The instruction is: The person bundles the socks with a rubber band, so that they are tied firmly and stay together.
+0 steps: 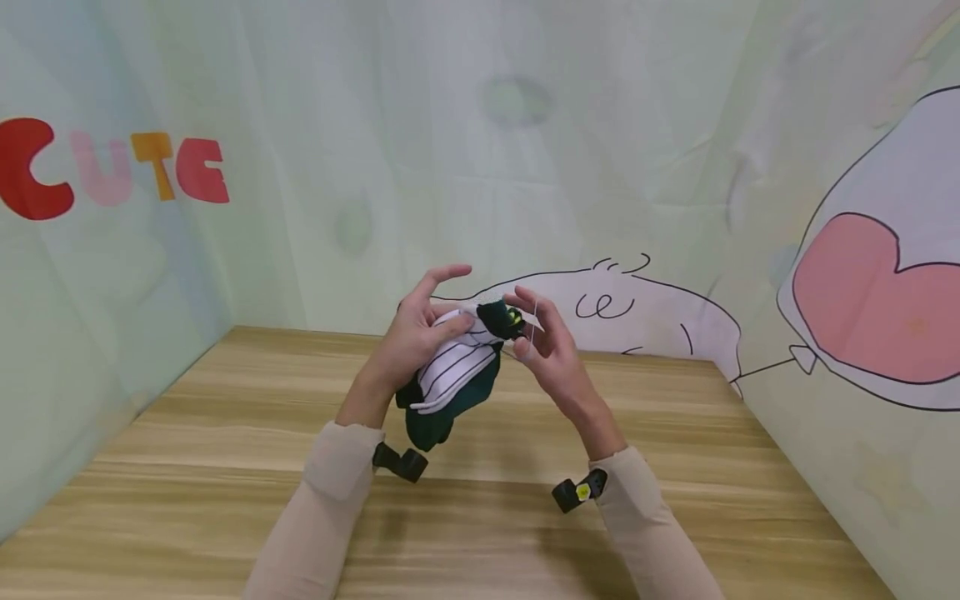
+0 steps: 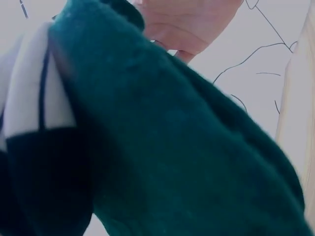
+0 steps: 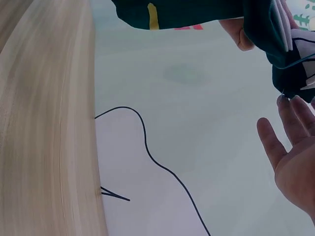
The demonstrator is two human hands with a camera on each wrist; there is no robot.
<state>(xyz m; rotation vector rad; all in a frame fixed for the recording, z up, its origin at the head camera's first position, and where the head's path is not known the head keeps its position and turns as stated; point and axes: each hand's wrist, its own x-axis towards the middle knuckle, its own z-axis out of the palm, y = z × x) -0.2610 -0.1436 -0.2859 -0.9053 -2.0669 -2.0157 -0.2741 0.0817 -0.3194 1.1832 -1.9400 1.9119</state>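
A small white doll garment with dark stripes and dark green parts (image 1: 459, 367) is held up above the table, its green end hanging down. My left hand (image 1: 420, 333) grips it from the left, thumb pressed on the striped cloth and index finger stretched out. On the other side, my right hand (image 1: 553, 354) has thumb and fingertips at the dark end, where a black and yellow-green detail (image 1: 515, 317) shows. A thin pale line runs beside these fingers. Green cloth (image 2: 162, 123) fills most of the left wrist view. A yellow stripe (image 3: 153, 16) crosses the green part in the right wrist view.
Beneath both hands lies a wood-grain table (image 1: 480, 517). Printed cloth walls (image 1: 360, 167) stand at its back and sides, with coloured letters at left and a balloon drawing at right. Small black cameras (image 1: 408, 465) are strapped at both wrists.
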